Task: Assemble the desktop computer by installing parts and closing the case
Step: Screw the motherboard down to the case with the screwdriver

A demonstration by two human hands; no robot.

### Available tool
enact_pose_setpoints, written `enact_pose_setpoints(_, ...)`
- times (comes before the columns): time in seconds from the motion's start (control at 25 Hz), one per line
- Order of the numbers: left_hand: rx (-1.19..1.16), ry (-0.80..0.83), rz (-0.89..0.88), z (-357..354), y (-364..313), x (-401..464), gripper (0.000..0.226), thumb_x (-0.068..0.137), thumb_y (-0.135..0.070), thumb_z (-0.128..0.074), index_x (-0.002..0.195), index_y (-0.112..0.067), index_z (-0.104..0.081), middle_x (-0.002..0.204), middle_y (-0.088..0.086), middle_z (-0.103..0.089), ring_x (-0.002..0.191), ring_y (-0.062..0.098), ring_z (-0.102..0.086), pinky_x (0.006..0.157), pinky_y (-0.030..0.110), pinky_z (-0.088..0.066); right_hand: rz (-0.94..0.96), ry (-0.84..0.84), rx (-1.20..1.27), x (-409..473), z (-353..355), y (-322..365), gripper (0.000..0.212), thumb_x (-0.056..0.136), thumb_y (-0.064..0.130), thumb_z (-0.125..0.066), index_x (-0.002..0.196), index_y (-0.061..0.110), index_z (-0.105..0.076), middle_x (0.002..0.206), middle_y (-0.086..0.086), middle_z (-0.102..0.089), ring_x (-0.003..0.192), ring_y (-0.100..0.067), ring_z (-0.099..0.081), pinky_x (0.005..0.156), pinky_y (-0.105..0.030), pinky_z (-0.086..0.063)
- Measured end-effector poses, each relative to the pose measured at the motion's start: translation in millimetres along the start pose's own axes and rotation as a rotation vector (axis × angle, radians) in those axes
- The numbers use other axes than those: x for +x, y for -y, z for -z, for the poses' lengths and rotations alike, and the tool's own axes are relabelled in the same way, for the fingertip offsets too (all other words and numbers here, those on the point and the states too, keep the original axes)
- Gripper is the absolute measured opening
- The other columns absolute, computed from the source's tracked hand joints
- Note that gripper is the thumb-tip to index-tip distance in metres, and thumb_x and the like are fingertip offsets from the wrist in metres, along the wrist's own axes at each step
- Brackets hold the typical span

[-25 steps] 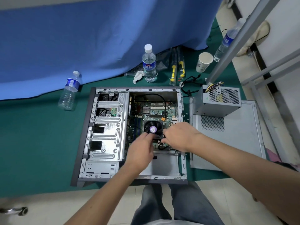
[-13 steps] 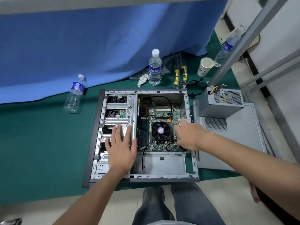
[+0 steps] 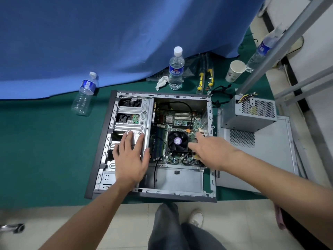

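Head camera: the open grey metal computer case (image 3: 100, 141) lies on its side on the green mat, motherboard up. A second ago both hands were pinched together at the black CPU cooler fan (image 3: 177, 141); half a second ago they had already parted, and now they sit much as then. The left hand (image 3: 130, 159) lies flat, fingers spread wide, on the silver drive cage (image 3: 133, 112), holding nothing. The right hand (image 3: 210, 150) is open and empty too, fingers loosely extended over the motherboard's right edge beside the fan. That shift suggests the work at the cooler is done, probably its cable seated. Still outside the case are the grey perforated power supply box (image 3: 252, 112), resting on the flat grey side panel (image 3: 266, 159) just right of it, so both likely come next.
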State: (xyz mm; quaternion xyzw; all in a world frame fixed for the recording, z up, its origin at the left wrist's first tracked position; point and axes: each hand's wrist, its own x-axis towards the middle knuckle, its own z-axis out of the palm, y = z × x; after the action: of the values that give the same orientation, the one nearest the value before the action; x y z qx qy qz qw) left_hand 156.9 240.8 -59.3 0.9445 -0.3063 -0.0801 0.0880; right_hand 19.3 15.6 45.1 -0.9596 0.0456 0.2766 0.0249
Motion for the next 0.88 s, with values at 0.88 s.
enact_pose_setpoints(0.88, -0.018, -0.036, 0.007, -0.5, -0.7, -0.2, 0.061, 0.095, -0.057, -0.021, 0.15, -0.034, -0.037, 0.158, 0.009, -0.028, 0.148, 0.024, -0.017, 0.118, 0.05, -0.015, -0.052, 0.001, -0.05, -4.1, -5.6, 16.1, 0.022, 0.099, 0.014, -0.048, 0.119, 0.006, -0.046, 0.132, -0.019, -0.039, 0.075, -0.027, -0.052, 0.05, -0.032, -0.037)
